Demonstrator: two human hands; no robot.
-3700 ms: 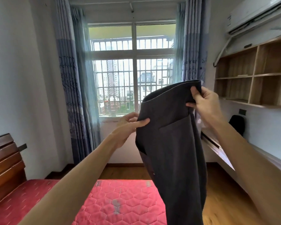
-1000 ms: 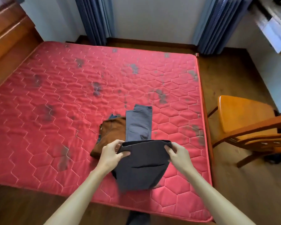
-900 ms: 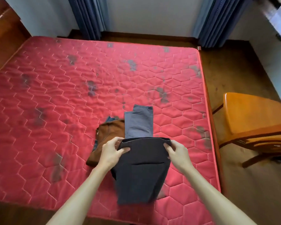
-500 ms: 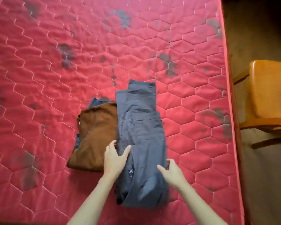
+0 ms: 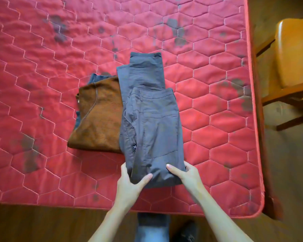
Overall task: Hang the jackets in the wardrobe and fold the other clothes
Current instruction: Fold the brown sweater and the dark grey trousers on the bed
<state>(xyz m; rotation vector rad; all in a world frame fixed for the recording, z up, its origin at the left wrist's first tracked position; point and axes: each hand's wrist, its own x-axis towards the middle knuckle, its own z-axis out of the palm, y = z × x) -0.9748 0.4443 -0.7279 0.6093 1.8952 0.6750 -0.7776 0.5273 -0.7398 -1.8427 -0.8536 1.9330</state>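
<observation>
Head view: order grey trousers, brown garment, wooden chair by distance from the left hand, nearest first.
1. Grey trousers: held at their near edge by the left hand.
2. Brown garment: on the mattress, beyond and left.
3. Wooden chair: beyond the mattress's right edge.

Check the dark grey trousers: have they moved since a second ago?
Yes. The dark grey trousers went up the bed onto the lighter grey folded trousers, beside the brown garment; earlier they covered its near corner.

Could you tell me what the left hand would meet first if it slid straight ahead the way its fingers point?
Likely the grey trousers: the left hand already grips their near edge, fingers pointing away up the mattress.
</observation>
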